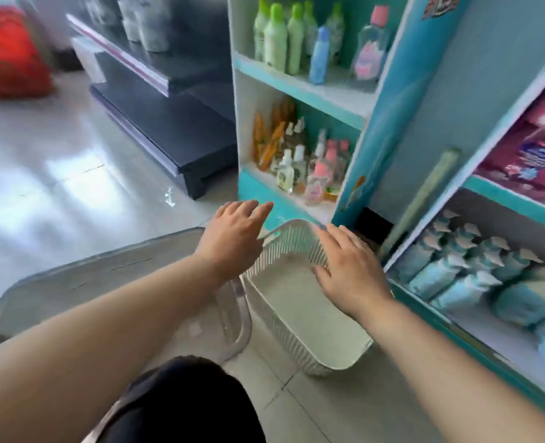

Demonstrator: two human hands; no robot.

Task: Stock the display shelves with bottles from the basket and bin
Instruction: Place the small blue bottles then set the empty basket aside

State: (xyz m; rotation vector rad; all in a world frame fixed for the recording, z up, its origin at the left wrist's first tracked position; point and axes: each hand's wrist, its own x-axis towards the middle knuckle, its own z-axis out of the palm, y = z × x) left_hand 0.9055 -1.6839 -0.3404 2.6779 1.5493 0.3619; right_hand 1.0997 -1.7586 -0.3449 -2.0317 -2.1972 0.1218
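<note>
Below both outstretched forearms, low on the floor, sit the two containers. Under the right hand stands the white slotted basket, its pale bottom plainly in view. That hand is palm down with its fingers straight and slightly spread, holding nothing; its fingertips reach toward the basket's far slotted wall, and whether they touch it cannot be told. The left hand hovers palm down, fingers straight and loosely fanned, also holding nothing, above the basket's left rim and the near corner of the clear bin, which lies left of and just beside the basket.

Just beyond the left hand's fingertips rises a teal-and-white shelf unit. Its lower shelf, nearest the hands, carries a cluster of small bottles with white and pink caps and orange packs behind. Higher up stand green bottles, one blue and one pink-capped.

Right of the right hand, another shelf holds blue pump bottles lying in rows, with pink packs on the level above.

Near the left elbow a dark-clad knee shows
</note>
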